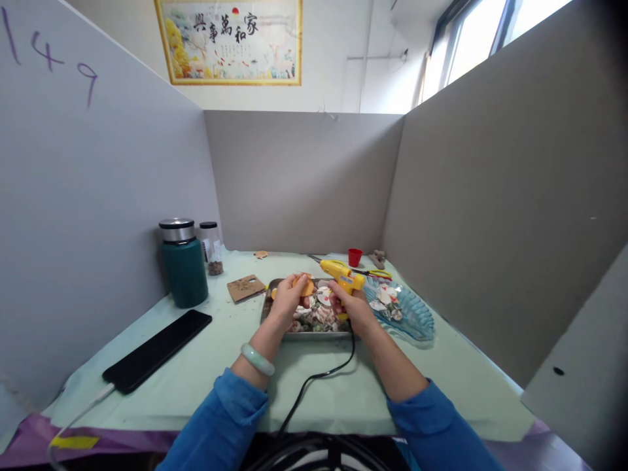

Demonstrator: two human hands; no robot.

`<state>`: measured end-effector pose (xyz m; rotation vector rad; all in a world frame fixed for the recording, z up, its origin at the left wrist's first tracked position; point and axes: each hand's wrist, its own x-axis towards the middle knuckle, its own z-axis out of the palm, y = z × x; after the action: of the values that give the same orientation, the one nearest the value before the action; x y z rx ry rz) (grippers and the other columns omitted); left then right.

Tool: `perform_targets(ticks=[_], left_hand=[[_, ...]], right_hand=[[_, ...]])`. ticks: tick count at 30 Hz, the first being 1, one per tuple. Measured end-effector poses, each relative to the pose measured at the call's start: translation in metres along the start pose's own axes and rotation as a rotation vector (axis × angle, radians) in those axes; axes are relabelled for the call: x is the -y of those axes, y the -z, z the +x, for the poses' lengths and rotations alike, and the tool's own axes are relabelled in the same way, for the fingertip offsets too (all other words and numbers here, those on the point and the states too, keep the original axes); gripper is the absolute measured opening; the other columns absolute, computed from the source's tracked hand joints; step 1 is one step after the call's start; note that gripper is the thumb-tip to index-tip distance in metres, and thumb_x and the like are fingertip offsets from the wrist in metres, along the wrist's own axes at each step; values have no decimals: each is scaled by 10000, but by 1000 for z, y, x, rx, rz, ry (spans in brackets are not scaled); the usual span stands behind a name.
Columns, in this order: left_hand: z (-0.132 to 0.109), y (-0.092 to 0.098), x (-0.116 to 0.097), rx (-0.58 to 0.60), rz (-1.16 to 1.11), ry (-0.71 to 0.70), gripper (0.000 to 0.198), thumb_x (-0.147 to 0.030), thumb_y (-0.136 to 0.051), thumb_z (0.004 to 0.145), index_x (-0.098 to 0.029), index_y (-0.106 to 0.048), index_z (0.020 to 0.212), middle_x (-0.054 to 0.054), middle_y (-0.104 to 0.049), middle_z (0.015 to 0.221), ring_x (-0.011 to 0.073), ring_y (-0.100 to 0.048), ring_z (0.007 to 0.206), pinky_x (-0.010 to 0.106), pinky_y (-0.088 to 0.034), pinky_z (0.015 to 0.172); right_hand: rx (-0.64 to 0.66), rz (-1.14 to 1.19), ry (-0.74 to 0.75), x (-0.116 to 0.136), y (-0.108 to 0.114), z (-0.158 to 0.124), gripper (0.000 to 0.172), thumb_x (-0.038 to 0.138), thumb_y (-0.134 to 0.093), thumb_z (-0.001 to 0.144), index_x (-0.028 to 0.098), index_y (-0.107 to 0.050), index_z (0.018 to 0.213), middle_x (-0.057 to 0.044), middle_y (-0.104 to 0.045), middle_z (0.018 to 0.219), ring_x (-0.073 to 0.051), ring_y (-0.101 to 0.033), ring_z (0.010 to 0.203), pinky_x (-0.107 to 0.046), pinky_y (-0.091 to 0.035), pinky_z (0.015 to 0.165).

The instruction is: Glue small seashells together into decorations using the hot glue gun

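Note:
My left hand (286,302) is closed on a thin, rounded orange piece (307,288), held up over a metal tray (314,337). In my right hand (357,310) is a yellow hot glue gun (344,275), its nozzle pointing away and to the left. A black cord (318,375) runs from the glue gun down toward the front edge of the table. Seashells and pale flat pieces (324,315) fill the tray below both hands. My fingers partly cover the orange piece and the glue gun's handle.
Right of the tray lies a clear blue shell-shaped dish (419,320) holding small pieces. Behind it are a red cup (354,257) and scissors (377,273). To the left are a cardboard piece (245,288), a green flask (184,275), a jar (210,248) and a phone (157,351).

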<state>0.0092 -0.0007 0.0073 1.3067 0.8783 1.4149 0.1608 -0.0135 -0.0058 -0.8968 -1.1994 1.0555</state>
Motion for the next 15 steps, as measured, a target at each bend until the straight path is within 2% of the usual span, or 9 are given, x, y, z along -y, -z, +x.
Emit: perform_targets(ticks=[8, 15], left_hand=[[8, 7, 4, -92, 4, -56, 327, -444, -560, 804, -137, -568, 917, -9, -604, 641, 62, -460, 359, 184, -353, 366], [7, 7, -2, -145, 6, -55, 278, -415, -525, 825, -142, -541, 873, 7, -626, 637, 66, -456, 343, 186, -339, 364]], right_hand=[[66, -212, 31, -9, 4, -1, 418, 566, -657, 727, 165, -585, 632, 17, -542, 482, -79, -418, 358, -217, -302, 366], [122, -250, 13, -3, 2, -3, 397, 547, -651, 739, 176, -572, 619, 20, -523, 449, -81, -406, 346, -212, -296, 354]])
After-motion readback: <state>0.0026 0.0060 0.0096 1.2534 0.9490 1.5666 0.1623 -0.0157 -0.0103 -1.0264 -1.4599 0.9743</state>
